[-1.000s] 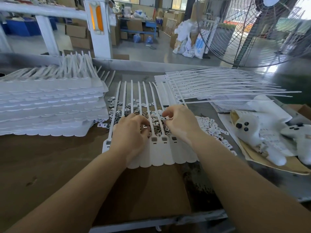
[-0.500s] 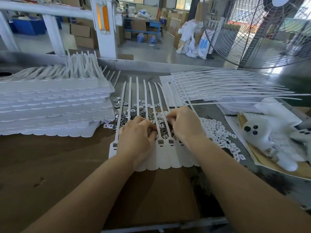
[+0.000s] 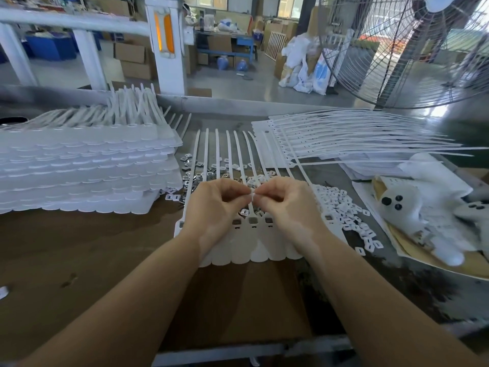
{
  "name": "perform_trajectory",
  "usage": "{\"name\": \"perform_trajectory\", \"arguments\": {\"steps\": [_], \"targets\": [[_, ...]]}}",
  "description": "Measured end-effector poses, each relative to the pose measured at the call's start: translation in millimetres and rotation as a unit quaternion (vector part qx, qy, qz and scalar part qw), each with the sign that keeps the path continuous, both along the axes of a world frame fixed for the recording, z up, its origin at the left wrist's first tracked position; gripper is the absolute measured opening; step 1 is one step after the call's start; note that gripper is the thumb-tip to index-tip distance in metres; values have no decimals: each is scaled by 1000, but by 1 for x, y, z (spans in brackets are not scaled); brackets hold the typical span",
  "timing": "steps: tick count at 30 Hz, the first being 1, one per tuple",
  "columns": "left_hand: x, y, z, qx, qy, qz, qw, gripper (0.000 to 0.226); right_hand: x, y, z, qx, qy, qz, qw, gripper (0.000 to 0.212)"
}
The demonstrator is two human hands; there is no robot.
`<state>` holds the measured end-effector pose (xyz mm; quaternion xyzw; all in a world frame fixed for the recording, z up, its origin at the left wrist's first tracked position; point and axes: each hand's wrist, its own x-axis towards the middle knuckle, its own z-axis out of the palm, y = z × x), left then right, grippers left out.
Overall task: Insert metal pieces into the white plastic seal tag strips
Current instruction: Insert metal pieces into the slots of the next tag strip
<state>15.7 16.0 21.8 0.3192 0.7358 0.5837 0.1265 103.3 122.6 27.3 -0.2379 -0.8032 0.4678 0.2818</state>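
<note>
A: Where's the seal tag strip (image 3: 239, 242) they're working on?

B: Flat on the worktop (image 3: 79, 260) at the centre, its flat tag ends toward the person at 6 o'clock and its thin tails fanning away toward 12. Both wrists lie over it.

A: And the hands?

B: The left hand (image 3: 215, 207) and the right hand (image 3: 288, 205) are raised just above the strip, fingers curled, fingertips meeting in the middle. Each grip is closed in a pinch on a small white piece (image 3: 252, 195) held between them. I can't tell exactly what that piece is; it's too small.

A: Where are the metal pieces (image 3: 203, 172)?

B: Scattered on the worktop at 12 o'clock from the hands, lying among and under the strip's tails. One sits just beside the left fingers near the tag sockets. Several sockets between the wrists look dark and filled.

A: What else is around?

B: A tall stack of strips (image 3: 87, 165) at 9 o'clock. A fanned pile of strips (image 3: 344, 139) at 2 o'clock. A heap of small white clips (image 3: 344, 207) at 3 o'clock, just beside the right hand. Past that, white gloves (image 3: 423, 207) with dark dots lying on paper. A big wire-caged fan (image 3: 397, 49) stands at 1 o'clock beyond the worktop
</note>
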Motion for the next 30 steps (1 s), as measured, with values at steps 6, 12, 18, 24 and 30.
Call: {"name": "perform_trajectory", "arguments": {"steps": [6, 12, 18, 24, 30], "targets": [[-4, -7, 4, -17, 22, -4, 1000, 7, 2, -4, -3, 65, -9, 5, 998, 7], [-25, -32, 7, -97, 66, -5, 993, 19, 9, 0, -16, 250, -66, -26, 966, 9], [-44, -58, 7, -163, 60, -31, 984, 17, 10, 1, -25, 268, -52, -22, 962, 5], [-56, -72, 11, -186, 29, -31, 982, 5, 9, 1, -30, 300, -50, -36, 952, 5], [-58, -77, 12, -239, 22, -73, 968, 5, 9, -1, -30, 308, -56, -36, 949, 5]]}}
